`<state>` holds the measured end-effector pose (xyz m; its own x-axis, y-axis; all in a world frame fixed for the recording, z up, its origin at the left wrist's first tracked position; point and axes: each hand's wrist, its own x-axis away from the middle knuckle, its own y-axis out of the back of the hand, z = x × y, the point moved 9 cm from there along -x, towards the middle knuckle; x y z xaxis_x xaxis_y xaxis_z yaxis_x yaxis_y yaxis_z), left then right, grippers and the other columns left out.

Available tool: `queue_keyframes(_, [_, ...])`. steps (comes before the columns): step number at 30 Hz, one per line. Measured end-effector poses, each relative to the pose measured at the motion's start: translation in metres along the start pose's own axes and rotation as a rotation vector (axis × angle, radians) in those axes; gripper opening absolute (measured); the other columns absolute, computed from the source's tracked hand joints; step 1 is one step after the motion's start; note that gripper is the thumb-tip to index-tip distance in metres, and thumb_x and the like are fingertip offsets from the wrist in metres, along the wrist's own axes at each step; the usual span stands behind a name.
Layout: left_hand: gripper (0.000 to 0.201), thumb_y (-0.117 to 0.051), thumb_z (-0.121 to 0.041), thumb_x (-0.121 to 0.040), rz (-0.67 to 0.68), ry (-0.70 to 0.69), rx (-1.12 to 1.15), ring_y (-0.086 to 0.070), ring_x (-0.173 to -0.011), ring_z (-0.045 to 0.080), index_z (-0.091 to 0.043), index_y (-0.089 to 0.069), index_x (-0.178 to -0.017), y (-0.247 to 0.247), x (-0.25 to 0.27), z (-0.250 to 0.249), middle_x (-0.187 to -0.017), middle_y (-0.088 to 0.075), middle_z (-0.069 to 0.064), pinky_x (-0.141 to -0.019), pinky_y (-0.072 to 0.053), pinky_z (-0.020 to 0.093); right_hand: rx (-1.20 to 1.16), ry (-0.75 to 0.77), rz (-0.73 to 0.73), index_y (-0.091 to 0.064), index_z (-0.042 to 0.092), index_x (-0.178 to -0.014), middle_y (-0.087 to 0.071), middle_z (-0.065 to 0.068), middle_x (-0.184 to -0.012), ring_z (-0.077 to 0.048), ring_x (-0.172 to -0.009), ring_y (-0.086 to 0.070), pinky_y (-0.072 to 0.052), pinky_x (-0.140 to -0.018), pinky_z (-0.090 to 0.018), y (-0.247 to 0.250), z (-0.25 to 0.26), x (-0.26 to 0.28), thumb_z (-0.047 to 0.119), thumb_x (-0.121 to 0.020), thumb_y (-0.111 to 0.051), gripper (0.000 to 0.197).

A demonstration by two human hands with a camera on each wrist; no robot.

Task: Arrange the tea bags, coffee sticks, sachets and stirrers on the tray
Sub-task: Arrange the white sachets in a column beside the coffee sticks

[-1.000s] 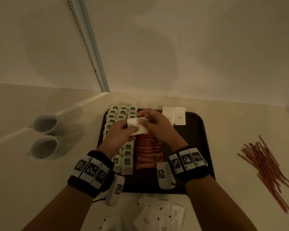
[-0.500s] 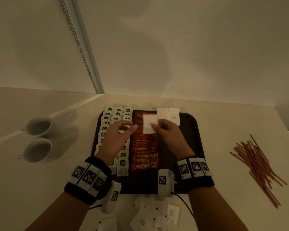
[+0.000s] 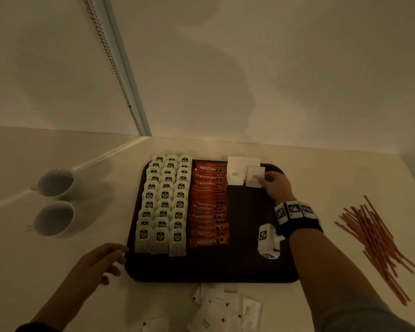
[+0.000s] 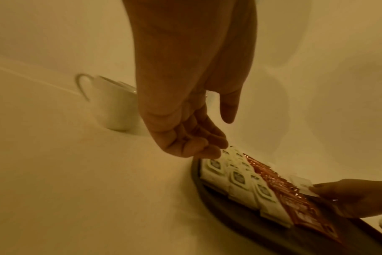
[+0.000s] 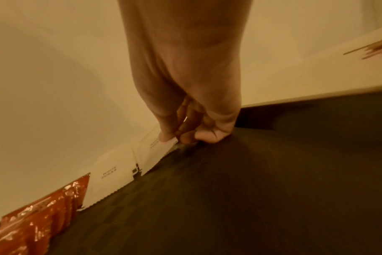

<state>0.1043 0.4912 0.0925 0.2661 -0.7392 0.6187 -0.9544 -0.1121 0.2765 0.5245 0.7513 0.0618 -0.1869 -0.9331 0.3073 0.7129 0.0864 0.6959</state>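
Loose white sugar sachets (image 3: 225,310) piled on counter (image 3: 58,271) just off tray's near edge, some overlapping, no hand on them.
L hand (image 3: 101,262) over counter at tray's near-left corner, fingertips just beside rim; can't tell if touching. Fingers loosely curled, nothing in them. L wrist view agrees: relaxed curl, hand (image 4: 185,120) empty, above the tea bags' near-left end.
Dark tray (image 3: 244,267): near strip and right-centre part bare.
Left side of tray: McCoy tea bags (image 3: 164,207) in 3 cols running near to far, overlapped like shingles; far ones overhang tray's far-left edge.
Next col to the right: orange Nescafe coffee sticks (image 3: 210,204), stacked crosswise near to far, touching the tea bag col.
R forearm crosses tray's near-right corner; wrist band w/ square markers, white cam block under wrist.
R hand (image 3: 274,185) at tray's far-right area, thumb + fingers pinching right edge of one white sugar sachet (image 3: 255,177). R wrist view: sachet (image 5: 157,148) tilted, left part lying over the sachet under it, gripped edge raised off tray.
Two more white sugar sachets (image 3: 235,171) flat side by side along tray's far edge, right of coffee sticks; held one overlaps the right-hand one.
Off tray: red-brown stirrers (image 3: 376,243) in loose fan on counter, well right of tray.
Two white cups (image 3: 54,202) on counter left of tray, one behind other, handles pointing left.
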Motion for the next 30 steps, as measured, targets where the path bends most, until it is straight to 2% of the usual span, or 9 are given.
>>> queue_keyframes(4, [0.018, -0.049, -0.003, -0.095, -0.044, 0.044, 0.030, -0.054, -0.063, 0.028, -0.001, -0.067, -0.093, 0.018, 0.009, 0.020, -0.080, -0.063, 0.017, -0.055, -0.034, 0.027, 0.029, 0.025, -0.059, -0.065, 0.008, -0.102, -0.066, -0.008, -0.105, -0.023, -0.098, -0.060, -0.044, -0.082, -0.029, 0.004, 0.008, -0.004, 0.023, -0.085, -0.068, 0.023])
queue_keyframes(7, [0.018, -0.048, -0.002, -0.095, -0.075, 0.083, 0.044, -0.053, -0.063, 0.028, 0.000, -0.066, -0.093, 0.030, 0.013, 0.031, -0.080, -0.062, 0.017, -0.056, -0.033, 0.027, 0.043, 0.011, -0.112, -0.063, 0.005, -0.098, -0.066, -0.011, -0.103, -0.024, -0.095, -0.059, -0.045, -0.081, -0.030, 0.004, 0.010, -0.003, 0.022, -0.083, -0.070, 0.024])
queue_keyframes(13, [0.019, -0.046, -0.002, -0.096, -0.103, 0.106, 0.035, -0.052, -0.064, 0.029, -0.001, -0.065, -0.093, 0.042, 0.027, 0.041, -0.082, -0.061, 0.019, -0.057, -0.032, 0.026, -0.054, 0.049, -0.198, -0.054, 0.002, -0.106, -0.061, -0.013, -0.104, -0.023, -0.094, -0.057, -0.044, -0.077, -0.029, 0.012, 0.027, 0.018, 0.027, -0.085, -0.067, 0.035])
queue_keyframes(15, [0.019, -0.047, -0.002, -0.096, -0.106, 0.084, 0.023, -0.053, -0.065, 0.029, -0.002, -0.065, -0.093, 0.044, 0.033, 0.042, -0.084, -0.061, 0.020, -0.058, -0.033, 0.027, -0.092, 0.161, -0.106, -0.054, 0.008, -0.105, -0.059, -0.004, -0.099, -0.013, -0.085, -0.055, -0.042, -0.071, -0.022, 0.010, 0.051, 0.044, 0.026, -0.088, -0.064, 0.027])
queue_keyframes(17, [0.019, -0.046, -0.002, -0.096, -0.112, 0.059, 0.021, -0.053, -0.065, 0.028, -0.003, -0.065, -0.094, 0.046, 0.041, 0.044, -0.083, -0.061, 0.018, -0.057, -0.034, 0.028, -0.050, 0.288, 0.156, -0.056, 0.016, -0.101, -0.058, 0.007, -0.095, -0.004, -0.085, -0.055, -0.040, -0.069, -0.015, -0.006, 0.075, 0.086, 0.025, -0.089, -0.061, 0.017])
queue_keyframes(20, [0.019, -0.046, -0.003, -0.096, -0.114, 0.021, 0.018, -0.054, -0.066, 0.029, -0.003, -0.064, -0.096, 0.048, 0.054, 0.050, -0.083, -0.062, 0.017, -0.058, -0.036, 0.028, 0.199, 0.398, 0.613, -0.058, 0.024, -0.099, -0.057, 0.014, -0.096, 0.000, -0.090, -0.055, -0.040, -0.073, -0.014, -0.036, 0.077, 0.172, 0.029, -0.091, -0.057, 0.010])
queue_keyframes(22, [0.019, -0.046, -0.004, -0.097, -0.111, 0.011, 0.024, -0.054, -0.068, 0.030, -0.003, -0.064, -0.096, 0.049, 0.063, 0.058, -0.085, -0.062, 0.018, -0.060, -0.035, 0.029, 0.445, 0.416, 0.787, -0.062, 0.021, -0.104, -0.058, 0.013, -0.099, -0.003, -0.093, -0.057, -0.041, -0.076, -0.013, -0.048, 0.058, 0.223, 0.037, -0.091, -0.056, 0.022])
queue_keyframes(25, [0.019, -0.045, -0.003, -0.097, -0.096, 0.009, 0.026, -0.054, -0.068, 0.030, -0.003, -0.064, -0.097, 0.049, 0.075, 0.073, -0.086, -0.062, 0.019, -0.061, -0.035, 0.029, 0.669, 0.428, 0.821, -0.058, 0.018, -0.120, -0.057, 0.004, -0.118, -0.011, -0.105, -0.054, -0.043, -0.086, -0.020, -0.060, 0.026, 0.273, 0.045, -0.087, -0.059, 0.042])
queue_keyframes(30, [0.019, -0.045, -0.005, -0.097, -0.068, 0.018, 0.033, -0.054, -0.069, 0.030, -0.004, -0.064, -0.097, 0.051, 0.092, 0.096, -0.088, -0.062, 0.019, -0.062, -0.036, 0.031, 0.650, 0.404, 0.568, -0.039, 0.022, -0.134, -0.040, 0.003, -0.135, -0.016, -0.119, -0.041, -0.041, -0.099, -0.031, -0.080, 0.006, 0.313, 0.065, -0.075, -0.060, 0.076])
